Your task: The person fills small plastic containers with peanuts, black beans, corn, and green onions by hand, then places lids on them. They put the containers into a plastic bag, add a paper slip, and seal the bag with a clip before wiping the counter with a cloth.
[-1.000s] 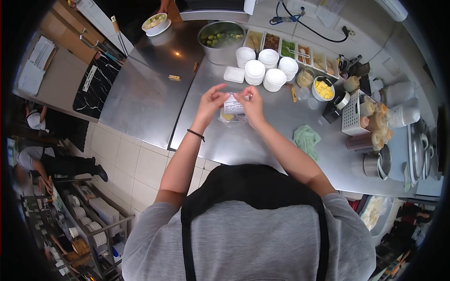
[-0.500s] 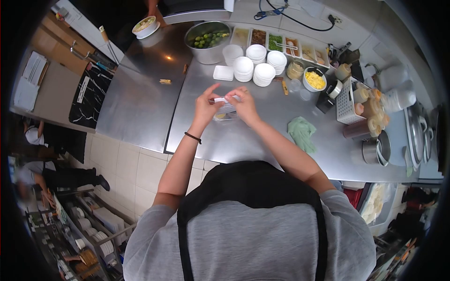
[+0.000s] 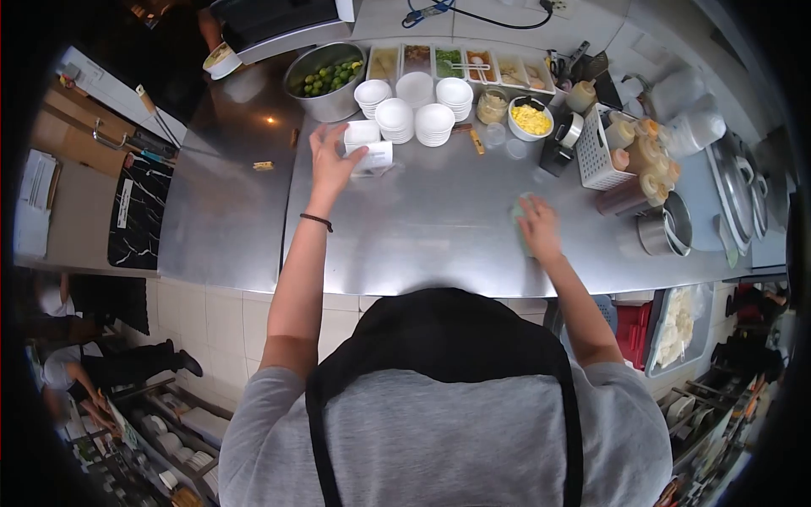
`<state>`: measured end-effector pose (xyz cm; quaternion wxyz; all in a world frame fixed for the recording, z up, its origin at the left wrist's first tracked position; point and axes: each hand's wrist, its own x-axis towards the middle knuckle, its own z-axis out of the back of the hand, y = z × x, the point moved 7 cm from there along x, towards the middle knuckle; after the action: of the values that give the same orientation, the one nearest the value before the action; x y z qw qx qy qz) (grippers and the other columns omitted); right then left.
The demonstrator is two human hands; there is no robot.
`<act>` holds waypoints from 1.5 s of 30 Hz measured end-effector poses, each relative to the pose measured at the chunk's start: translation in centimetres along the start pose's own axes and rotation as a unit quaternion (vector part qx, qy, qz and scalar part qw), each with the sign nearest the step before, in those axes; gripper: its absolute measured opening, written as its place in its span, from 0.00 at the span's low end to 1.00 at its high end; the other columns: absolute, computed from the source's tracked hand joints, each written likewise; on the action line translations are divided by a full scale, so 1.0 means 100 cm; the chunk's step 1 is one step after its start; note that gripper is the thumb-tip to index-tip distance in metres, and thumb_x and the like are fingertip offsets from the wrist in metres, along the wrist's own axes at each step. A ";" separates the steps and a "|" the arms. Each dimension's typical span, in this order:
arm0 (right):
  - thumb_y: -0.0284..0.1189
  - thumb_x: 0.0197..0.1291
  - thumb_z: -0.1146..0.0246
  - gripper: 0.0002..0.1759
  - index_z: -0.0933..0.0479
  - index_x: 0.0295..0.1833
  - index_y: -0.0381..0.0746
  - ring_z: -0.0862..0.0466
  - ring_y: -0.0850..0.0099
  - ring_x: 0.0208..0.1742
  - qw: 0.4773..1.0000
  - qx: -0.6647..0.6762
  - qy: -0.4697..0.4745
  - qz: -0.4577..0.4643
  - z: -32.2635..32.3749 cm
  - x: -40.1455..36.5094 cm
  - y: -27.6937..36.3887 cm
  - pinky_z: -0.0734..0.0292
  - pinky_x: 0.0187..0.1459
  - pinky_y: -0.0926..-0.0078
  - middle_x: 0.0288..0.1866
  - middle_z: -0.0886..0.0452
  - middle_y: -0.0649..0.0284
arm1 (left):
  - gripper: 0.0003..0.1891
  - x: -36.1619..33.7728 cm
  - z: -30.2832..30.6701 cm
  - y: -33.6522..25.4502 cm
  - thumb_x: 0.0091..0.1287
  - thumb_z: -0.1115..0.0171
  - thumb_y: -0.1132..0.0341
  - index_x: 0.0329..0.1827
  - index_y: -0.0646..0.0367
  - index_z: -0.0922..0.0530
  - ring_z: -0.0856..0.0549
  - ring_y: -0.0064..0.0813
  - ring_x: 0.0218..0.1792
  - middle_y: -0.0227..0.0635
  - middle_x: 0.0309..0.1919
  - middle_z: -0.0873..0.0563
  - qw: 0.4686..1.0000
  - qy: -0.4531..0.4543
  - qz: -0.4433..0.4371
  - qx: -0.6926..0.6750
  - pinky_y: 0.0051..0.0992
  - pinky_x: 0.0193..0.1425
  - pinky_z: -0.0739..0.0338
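Observation:
My left hand [image 3: 331,169] is at the near side of the white dishes, its thumb and fingers around a small white rectangular item [image 3: 378,155] with faint grey markings. Just behind this item sits a small white rectangular dish [image 3: 361,131]. Something clear shows below it against the steel. Over on the right, my right hand [image 3: 539,226] presses on a green cloth [image 3: 521,208] lying on the counter, its fingers closed over it and slightly blurred. Most of the cloth is hidden under the hand.
Stacks of round white bowls [image 3: 394,117] stand behind my left hand. A pot of limes [image 3: 326,80], a bowl of yellow pieces [image 3: 530,119] and a white basket of bottles [image 3: 601,156] line the steel counter [image 3: 422,224]. Another person's hand [image 3: 209,29] is at far left.
My hands have parted. The left has carried the white item toward the rectangular dish; the right has let go of it and moved right onto the green cloth. The head view has shifted.

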<state>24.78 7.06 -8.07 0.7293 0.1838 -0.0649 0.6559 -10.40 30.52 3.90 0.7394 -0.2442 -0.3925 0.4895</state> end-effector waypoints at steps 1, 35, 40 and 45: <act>0.37 0.57 0.41 0.25 0.31 0.61 0.47 0.34 0.57 0.63 0.999 -0.006 0.002 -0.035 0.000 -0.007 -0.021 0.41 0.60 0.51 0.62 0.32 0.54 | 0.26 -0.001 0.012 0.002 0.48 0.28 0.65 0.53 0.54 0.25 0.24 0.33 0.44 0.44 0.60 0.37 0.999 -0.043 0.006 0.010 0.28 0.49 0.26; 0.22 0.52 0.42 0.24 0.29 0.58 0.43 0.28 0.57 0.58 0.958 0.254 0.000 0.133 -0.120 0.223 0.407 0.30 0.55 0.65 0.57 0.28 0.53 | 0.06 0.055 0.107 0.268 0.53 0.41 0.71 0.32 0.53 0.18 0.22 0.39 0.52 0.38 0.47 0.21 0.935 0.123 0.073 0.324 0.38 0.54 0.27; 0.17 0.39 0.44 0.29 0.23 0.52 0.45 0.31 0.61 0.63 0.862 0.284 0.234 0.349 -0.149 0.123 0.421 0.36 0.62 0.63 0.62 0.31 0.57 | 0.04 0.086 0.096 0.272 0.53 0.37 0.67 0.30 0.55 0.18 0.18 0.43 0.40 0.41 0.38 0.20 0.937 0.040 0.137 0.318 0.35 0.46 0.23; 0.16 0.42 0.43 0.23 0.21 0.47 0.46 0.31 0.63 0.63 0.811 0.380 0.272 0.351 -0.097 0.060 0.344 0.35 0.62 0.67 0.63 0.30 0.62 | 0.15 0.119 0.050 0.247 0.56 0.37 0.57 0.36 0.61 0.18 0.25 0.46 0.55 0.51 0.48 0.21 0.940 0.056 0.114 0.317 0.36 0.57 0.28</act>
<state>-9.58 18.58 -8.66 0.3088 0.2250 0.3307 0.8629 -25.14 51.19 -7.62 0.7386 -0.0675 -0.1447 0.6549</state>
